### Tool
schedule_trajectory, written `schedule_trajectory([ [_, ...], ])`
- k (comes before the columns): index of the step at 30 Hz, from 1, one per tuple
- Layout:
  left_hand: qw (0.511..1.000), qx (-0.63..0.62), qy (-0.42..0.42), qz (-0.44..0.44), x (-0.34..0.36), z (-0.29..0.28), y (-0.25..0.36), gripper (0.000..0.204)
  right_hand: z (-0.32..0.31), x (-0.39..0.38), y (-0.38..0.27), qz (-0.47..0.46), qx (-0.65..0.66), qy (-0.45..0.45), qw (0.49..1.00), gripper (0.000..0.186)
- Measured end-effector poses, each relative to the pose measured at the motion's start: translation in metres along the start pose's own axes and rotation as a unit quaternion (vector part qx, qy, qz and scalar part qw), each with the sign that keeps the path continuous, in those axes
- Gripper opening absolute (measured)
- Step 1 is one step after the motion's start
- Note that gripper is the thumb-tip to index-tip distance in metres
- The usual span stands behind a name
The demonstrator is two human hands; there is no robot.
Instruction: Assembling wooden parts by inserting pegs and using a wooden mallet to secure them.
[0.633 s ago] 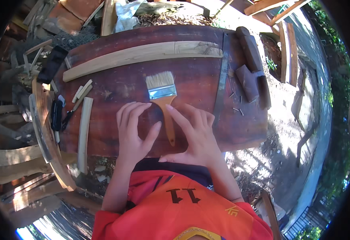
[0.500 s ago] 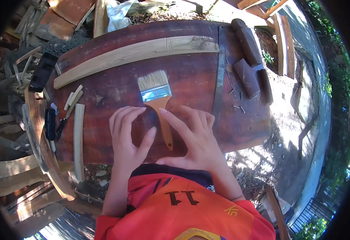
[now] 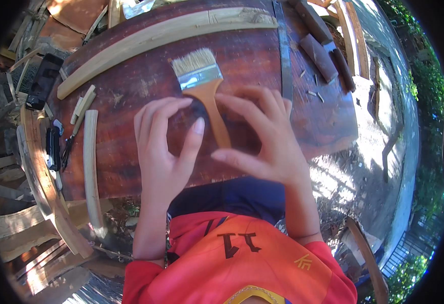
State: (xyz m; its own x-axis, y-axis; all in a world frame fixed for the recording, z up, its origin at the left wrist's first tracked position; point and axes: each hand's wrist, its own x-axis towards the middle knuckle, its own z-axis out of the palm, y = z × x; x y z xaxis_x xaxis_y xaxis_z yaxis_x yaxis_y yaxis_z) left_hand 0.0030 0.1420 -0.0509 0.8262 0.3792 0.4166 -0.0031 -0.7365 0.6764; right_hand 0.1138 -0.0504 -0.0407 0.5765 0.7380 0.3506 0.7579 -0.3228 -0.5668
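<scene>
A wide paintbrush with pale bristles, a shiny metal band and an orange-brown wooden handle lies on the dark reddish wooden table. Its bristles point away from me. My left hand hovers left of the handle, fingers curved and thumb apart, holding nothing. On the other side, my right hand is likewise curved and empty, its thumb near the handle's end, part of which it hides. Whether the right fingertips touch the handle, I cannot tell.
A long pale wood strip spans the table's far side, meeting a dark metal strip. Brown blocks and several nails lie at right. A black phone, wood sticks and a black object sit left.
The view has shifted, so the table and brush appear higher. Both hands stay curved and empty beside the brush; my right thumb has come up nearer the handle's end.
</scene>
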Motion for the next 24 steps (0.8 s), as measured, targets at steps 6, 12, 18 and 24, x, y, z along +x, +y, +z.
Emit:
schedule_trajectory([
  [6, 0.999, -0.043, 0.016, 0.023, -0.008, 0.005, -0.008, 0.026, 0.013, -0.009, 0.008, -0.003, -0.002, 0.069, 0.998, 0.063],
  [12, 0.996, -0.077, 0.037, 0.018, -0.012, -0.005, -0.007, 0.025, 0.018, -0.007, 0.003, 0.008, -0.042, 0.081, 0.996, 0.054],
  [18, 0.971, -0.188, 0.086, 0.116, -0.086, -0.048, -0.019, 0.011, 0.019, -0.009, -0.004, 0.015, -0.048, 0.091, 0.995, 0.048],
  [24, 0.952, -0.229, 0.053, -0.197, -0.252, -0.052, -0.110, 0.015, 0.018, -0.002, -0.009, 0.047, -0.072, 0.065, 0.994, 0.051],
])
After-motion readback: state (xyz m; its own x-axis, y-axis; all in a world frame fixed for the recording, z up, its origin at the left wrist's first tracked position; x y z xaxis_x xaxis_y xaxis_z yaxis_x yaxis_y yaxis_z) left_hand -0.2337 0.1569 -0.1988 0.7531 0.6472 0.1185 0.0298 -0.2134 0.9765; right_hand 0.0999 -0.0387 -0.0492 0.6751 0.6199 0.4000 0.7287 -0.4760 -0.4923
